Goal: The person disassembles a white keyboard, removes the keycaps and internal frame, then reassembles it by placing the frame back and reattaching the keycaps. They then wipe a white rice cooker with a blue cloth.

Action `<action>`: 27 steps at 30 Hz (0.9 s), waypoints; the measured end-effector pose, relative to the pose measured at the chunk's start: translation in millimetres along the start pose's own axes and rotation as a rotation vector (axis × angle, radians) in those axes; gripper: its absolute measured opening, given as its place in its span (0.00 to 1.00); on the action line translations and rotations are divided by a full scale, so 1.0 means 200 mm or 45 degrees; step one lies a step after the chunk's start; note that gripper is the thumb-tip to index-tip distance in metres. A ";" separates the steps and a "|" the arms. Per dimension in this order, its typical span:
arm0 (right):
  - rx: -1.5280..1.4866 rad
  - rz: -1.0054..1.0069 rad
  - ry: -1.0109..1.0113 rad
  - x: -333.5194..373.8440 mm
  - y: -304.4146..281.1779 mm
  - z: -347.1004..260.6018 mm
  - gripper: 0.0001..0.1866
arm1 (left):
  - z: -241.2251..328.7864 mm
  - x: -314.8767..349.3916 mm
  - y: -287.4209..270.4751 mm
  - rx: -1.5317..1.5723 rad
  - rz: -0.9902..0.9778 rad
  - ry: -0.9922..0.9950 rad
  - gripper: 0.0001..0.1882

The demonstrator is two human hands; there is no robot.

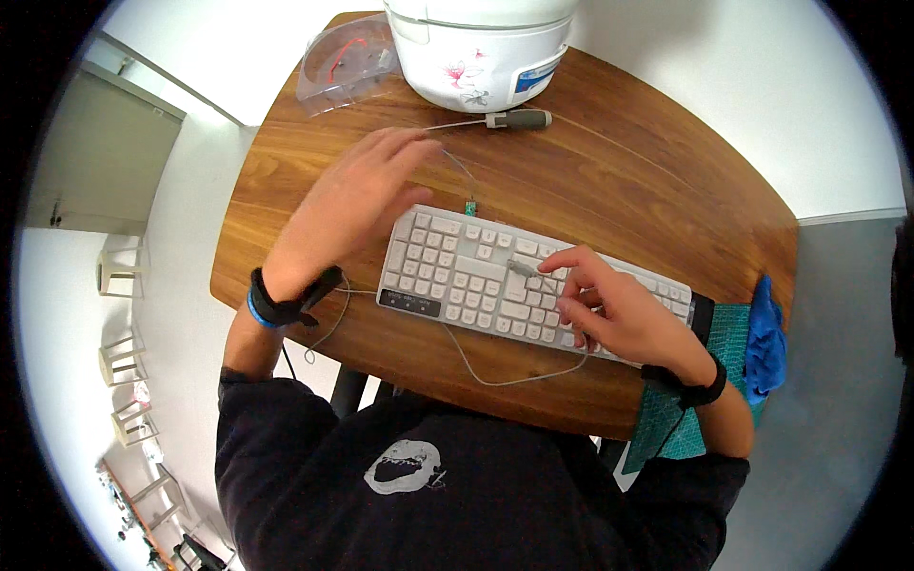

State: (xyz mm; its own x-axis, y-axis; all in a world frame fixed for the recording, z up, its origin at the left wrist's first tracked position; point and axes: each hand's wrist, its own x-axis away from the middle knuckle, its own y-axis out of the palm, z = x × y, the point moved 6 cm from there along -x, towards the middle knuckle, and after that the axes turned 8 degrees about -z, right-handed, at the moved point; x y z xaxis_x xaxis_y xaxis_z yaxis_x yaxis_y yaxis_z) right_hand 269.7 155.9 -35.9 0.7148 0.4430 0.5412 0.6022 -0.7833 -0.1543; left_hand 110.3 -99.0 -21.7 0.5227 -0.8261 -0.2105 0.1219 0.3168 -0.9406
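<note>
on the wooden table (619, 181), mid-frame, keyboard (476, 271) seems fully keyed; left hand (347, 205) is unclenched; right hand's (628, 309) grip cannot be told.

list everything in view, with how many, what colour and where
table: one, brown wood, centre
keyboard: one, white, mid-table
plug-like piece: one, grey, by right index fingertip
cable: count unclear, grey, keyboard's near side
small board: one, green, keyboard's far edge
screwdriver: one, grey handle, beyond keyboard
appliance: one, white, floral, far edge
tray: one, clear, left of appliance
strip: one, red, at tray
mat: one, green, right
cloth: one, blue, on mat's right side
chairs: several, pale, floor left
left hand: one, bare, left of keyboard
right hand: one, bare, over keyboard
shirt: one, black, bottom
</note>
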 end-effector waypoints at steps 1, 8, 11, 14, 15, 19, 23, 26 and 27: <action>0.004 0.019 0.002 0.02 -0.01 0.02 0.15 | -0.04 0.02 0.00 0.019 -0.038 -0.058 0.27; 0.179 0.325 -0.198 0.07 -0.12 0.10 0.14 | -0.04 0.03 -0.10 0.237 -0.197 -0.236 0.11; 0.096 0.308 -0.242 0.05 -0.11 0.08 0.18 | 0.14 0.03 -0.13 0.399 -0.267 -0.030 0.10; 0.002 0.119 -0.263 -0.04 -0.05 0.08 0.22 | 0.31 0.03 -0.07 0.530 -0.396 0.160 0.11; -0.053 0.047 -0.260 -0.07 -0.02 0.07 0.23 | 0.35 0.03 -0.05 0.567 -0.444 0.197 0.11; -0.291 -0.129 -0.221 -0.19 0.10 0.00 0.26 | 0.46 0.02 0.04 0.588 -0.619 0.333 0.12; -0.599 -0.090 -0.168 -0.23 0.13 0.02 0.26 | 0.43 0.01 0.08 0.475 -0.773 0.262 0.11; -0.765 -0.124 -0.144 -0.24 0.13 0.05 0.25 | 0.35 -0.03 0.09 0.537 -0.628 0.178 0.13; -0.807 -0.142 -0.137 -0.24 0.14 0.06 0.25 | 0.29 -0.05 0.10 0.577 -0.526 0.157 0.14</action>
State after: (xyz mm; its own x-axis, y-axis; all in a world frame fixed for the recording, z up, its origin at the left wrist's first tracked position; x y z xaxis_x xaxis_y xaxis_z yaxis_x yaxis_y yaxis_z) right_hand 256.0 117.7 -76.9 0.7115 0.5519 0.4350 0.3721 -0.8210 0.4330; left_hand 157.6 -57.3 -23.4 0.2579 -0.9618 0.0918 0.6532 0.1036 -0.7500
